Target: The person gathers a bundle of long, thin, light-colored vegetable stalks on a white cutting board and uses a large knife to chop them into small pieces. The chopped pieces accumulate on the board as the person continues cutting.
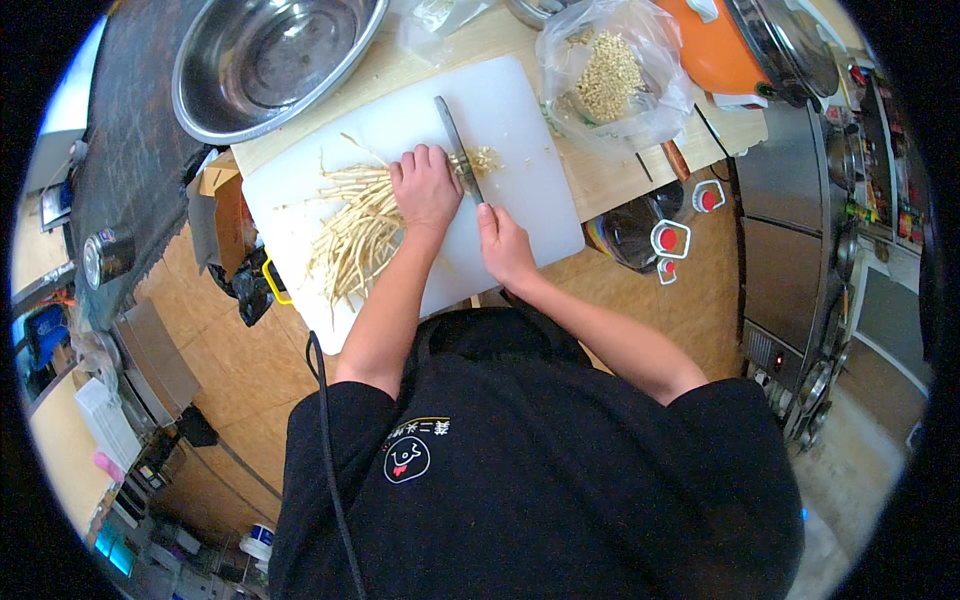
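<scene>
A large white cutting board (517, 97) lies on a wooden table. My left hand (427, 186) presses down on one end of a bundle of long, thin, pale roots or stalks (356, 225), which fan out across the board's left half. My right hand (504, 244) grips the handle of a kitchen knife (457, 146), its blade pointing away from me beside my left fingers. Small chopped pieces (484, 160) lie against the blade's right side, and a few crumbs are scattered farther right. The cut end under the fingers is partly hidden.
A steel basin (225, 112) stands beyond the board at left. A clear plastic bag (562, 97) with chopped pale pieces (609, 75) is at the right, near an orange container (709, 52). Red-capped jugs (667, 240) stand on the floor. A black cable (330, 450) hangs at my left side.
</scene>
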The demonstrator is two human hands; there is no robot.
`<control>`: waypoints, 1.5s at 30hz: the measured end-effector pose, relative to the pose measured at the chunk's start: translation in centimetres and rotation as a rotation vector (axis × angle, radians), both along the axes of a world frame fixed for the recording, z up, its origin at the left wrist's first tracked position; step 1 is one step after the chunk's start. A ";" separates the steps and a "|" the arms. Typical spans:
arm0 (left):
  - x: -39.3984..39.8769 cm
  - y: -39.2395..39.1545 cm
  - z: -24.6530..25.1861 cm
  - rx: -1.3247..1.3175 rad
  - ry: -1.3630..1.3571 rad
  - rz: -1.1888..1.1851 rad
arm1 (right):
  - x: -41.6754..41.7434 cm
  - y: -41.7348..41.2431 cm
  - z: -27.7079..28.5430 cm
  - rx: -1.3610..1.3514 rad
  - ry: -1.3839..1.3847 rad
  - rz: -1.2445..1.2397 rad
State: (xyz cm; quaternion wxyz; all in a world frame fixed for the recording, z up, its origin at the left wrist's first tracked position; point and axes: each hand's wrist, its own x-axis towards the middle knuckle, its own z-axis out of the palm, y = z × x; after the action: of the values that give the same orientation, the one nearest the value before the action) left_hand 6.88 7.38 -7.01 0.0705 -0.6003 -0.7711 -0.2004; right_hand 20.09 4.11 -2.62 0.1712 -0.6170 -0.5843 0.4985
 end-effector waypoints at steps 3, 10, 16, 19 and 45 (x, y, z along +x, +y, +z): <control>-0.3 0.2 -0.2 -0.008 0.003 0.007 | 0.8 0.4 2.3 -0.130 -0.018 0.005; -0.1 0.5 0.1 -0.031 -0.021 0.008 | 2.3 -0.4 5.5 -0.102 -0.079 0.122; -0.1 0.1 0.4 -0.030 -0.014 -0.009 | 3.4 -1.1 4.5 -0.117 -0.058 0.133; 0.1 0.2 0.4 -0.023 -0.012 -0.002 | 2.3 -0.7 1.6 -0.039 -0.018 0.091; -1.9 -1.6 0.6 0.031 0.074 -0.040 | 2.0 0.9 1.8 -0.107 0.014 0.050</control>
State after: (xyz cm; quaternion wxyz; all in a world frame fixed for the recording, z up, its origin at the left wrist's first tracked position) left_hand 5.00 5.82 -6.43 0.1043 -0.6215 -0.7524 -0.1916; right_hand 22.11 4.99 -0.83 0.1295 -0.6070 -0.5708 0.5375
